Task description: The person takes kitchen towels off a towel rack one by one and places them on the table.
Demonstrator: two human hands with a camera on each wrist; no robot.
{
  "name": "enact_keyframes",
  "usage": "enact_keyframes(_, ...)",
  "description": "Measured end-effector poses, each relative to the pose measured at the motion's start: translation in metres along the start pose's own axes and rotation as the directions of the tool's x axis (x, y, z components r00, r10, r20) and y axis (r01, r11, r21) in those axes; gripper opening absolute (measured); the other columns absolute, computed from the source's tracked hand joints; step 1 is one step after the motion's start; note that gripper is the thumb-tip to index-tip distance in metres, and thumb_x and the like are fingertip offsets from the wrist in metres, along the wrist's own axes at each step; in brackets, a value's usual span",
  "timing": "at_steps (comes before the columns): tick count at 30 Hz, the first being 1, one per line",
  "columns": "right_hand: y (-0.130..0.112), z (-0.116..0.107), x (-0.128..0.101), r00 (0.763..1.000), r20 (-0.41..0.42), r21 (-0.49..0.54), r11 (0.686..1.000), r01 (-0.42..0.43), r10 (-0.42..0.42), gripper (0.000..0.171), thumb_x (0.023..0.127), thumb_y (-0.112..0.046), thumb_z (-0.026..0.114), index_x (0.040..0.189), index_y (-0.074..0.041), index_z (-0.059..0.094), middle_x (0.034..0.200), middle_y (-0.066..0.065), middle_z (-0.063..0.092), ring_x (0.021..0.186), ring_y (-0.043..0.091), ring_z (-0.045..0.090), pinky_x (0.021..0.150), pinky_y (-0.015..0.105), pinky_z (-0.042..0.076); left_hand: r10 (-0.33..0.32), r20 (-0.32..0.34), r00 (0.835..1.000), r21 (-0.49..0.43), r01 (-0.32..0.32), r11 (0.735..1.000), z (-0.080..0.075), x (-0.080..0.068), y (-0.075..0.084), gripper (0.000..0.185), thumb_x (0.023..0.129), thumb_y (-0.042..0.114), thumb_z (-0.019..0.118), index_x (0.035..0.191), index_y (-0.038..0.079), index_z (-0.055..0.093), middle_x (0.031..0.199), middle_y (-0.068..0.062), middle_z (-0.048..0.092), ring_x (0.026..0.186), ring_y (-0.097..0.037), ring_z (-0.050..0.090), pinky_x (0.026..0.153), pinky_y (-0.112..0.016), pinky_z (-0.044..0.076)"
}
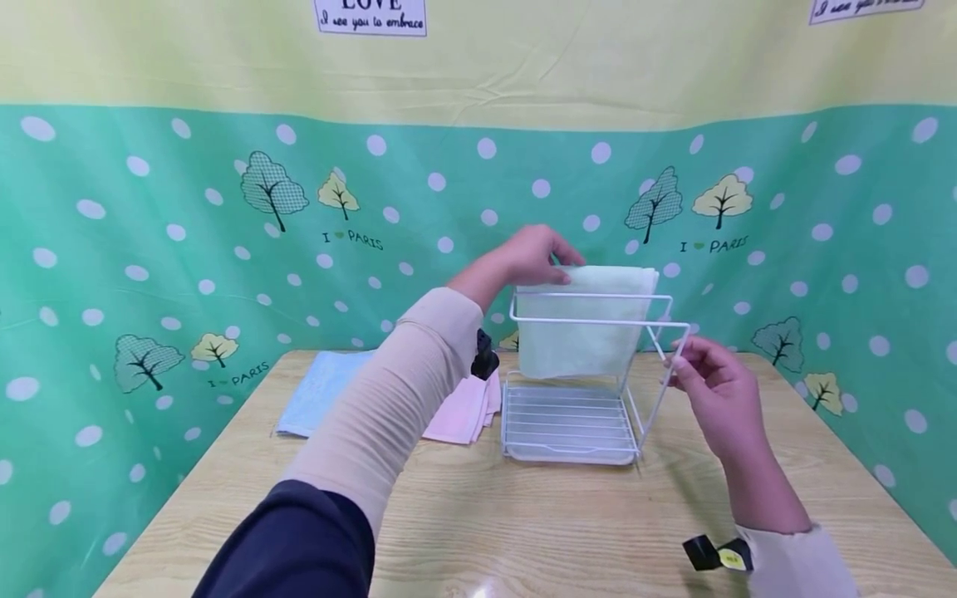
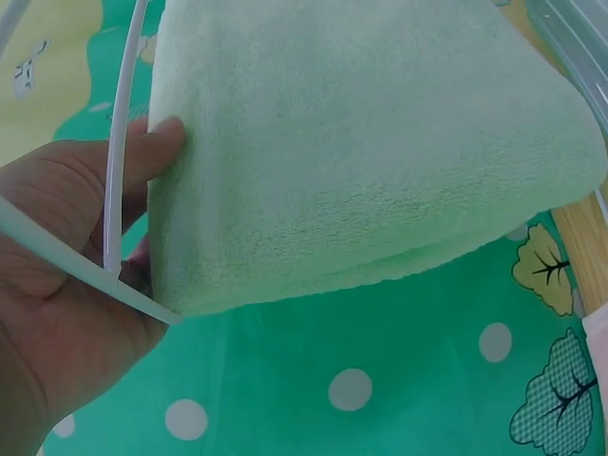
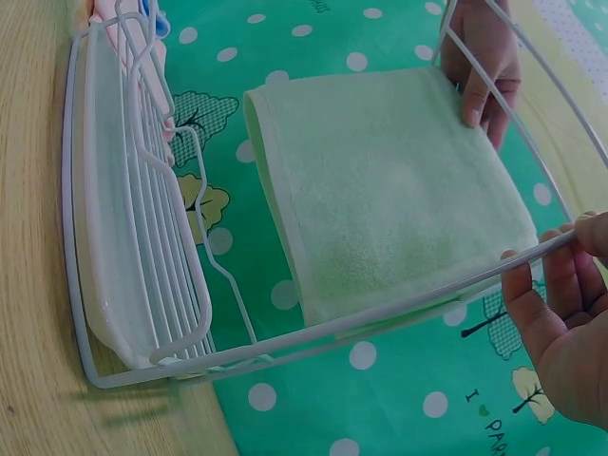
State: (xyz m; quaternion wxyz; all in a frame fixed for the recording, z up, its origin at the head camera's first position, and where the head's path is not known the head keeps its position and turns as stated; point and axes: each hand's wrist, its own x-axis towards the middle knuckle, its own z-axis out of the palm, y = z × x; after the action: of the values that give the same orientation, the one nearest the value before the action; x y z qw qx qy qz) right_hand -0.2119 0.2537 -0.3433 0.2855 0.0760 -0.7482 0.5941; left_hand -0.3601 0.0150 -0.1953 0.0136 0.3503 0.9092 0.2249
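A folded light green towel (image 1: 579,332) stands behind the top bars of a white wire rack (image 1: 598,321). My left hand (image 1: 534,256) pinches its upper left edge; in the left wrist view the thumb (image 2: 163,152) lies on the near face. At the rack's right side, my right hand (image 1: 714,390) grips the slanted side bar between thumb and fingers, as the right wrist view also shows with that hand (image 3: 570,323). Below the towel, the rack's lower grid sits over a pale tray (image 1: 568,455).
Left of the rack, a pink towel (image 1: 458,411) and a blue towel (image 1: 323,389) lie on the wooden table (image 1: 463,515), partly behind my left arm. A green, dotted curtain (image 1: 404,216) hangs close behind the table and along its sides.
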Motion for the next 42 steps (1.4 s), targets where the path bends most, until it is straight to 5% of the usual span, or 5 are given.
enact_keyframes(7, 0.002, -0.001, -0.002, 1.0, -0.003, -0.042, 0.999, 0.001, -0.001, 0.022, 0.097, -0.005, 0.058, 0.119, -0.002, 0.063, 0.1, 0.006, 0.059, 0.085, 0.016, 0.058, 0.073, 0.017, 0.054, 0.003, 0.026, 1.0, 0.035, -0.004, 0.999, 0.003, 0.005, 0.001, 0.035, 0.09, 0.015, 0.072, 0.124, 0.019, 0.069, 0.115, 0.003, 0.068, 0.104, -0.009, 0.059, 0.09, -0.024, 0.049)
enact_keyframes(20, 0.004, -0.001, -0.001, 1.0, 0.007, -0.022, 1.0, -0.004, 0.004, 0.02, 0.097, -0.006, 0.059, 0.116, -0.001, 0.063, 0.1, 0.008, 0.059, 0.085, 0.016, 0.058, 0.073, 0.018, 0.055, -0.017, 0.015, 1.0, -0.09, 0.018, 0.996, 0.01, 0.013, -0.005, 0.031, 0.087, 0.018, 0.076, 0.117, 0.018, 0.073, 0.107, 0.004, 0.071, 0.097, -0.008, 0.062, 0.085, -0.022, 0.05)
enact_keyframes(30, 0.003, -0.001, -0.001, 1.0, 0.0, -0.029, 1.0, -0.002, 0.002, 0.021, 0.097, -0.005, 0.058, 0.117, 0.0, 0.063, 0.1, 0.009, 0.059, 0.084, 0.016, 0.058, 0.073, 0.018, 0.055, -0.012, -0.087, 0.996, -0.121, 0.002, 0.993, 0.016, 0.012, -0.004, 0.025, 0.086, 0.017, 0.076, 0.111, 0.016, 0.075, 0.104, 0.003, 0.073, 0.094, -0.008, 0.063, 0.081, -0.021, 0.051)
enact_keyframes(42, 0.003, 0.001, -0.001, 1.0, -0.002, -0.029, 1.0, 0.001, -0.001, 0.02, 0.097, -0.005, 0.058, 0.116, 0.0, 0.063, 0.1, 0.015, 0.059, 0.083, 0.016, 0.059, 0.073, 0.018, 0.055, -0.031, -0.231, 0.973, -0.18, -0.011, 0.984, 0.008, 0.009, -0.002, 0.018, 0.085, 0.017, 0.077, 0.104, 0.015, 0.077, 0.101, 0.003, 0.073, 0.095, -0.009, 0.062, 0.079, -0.02, 0.051)
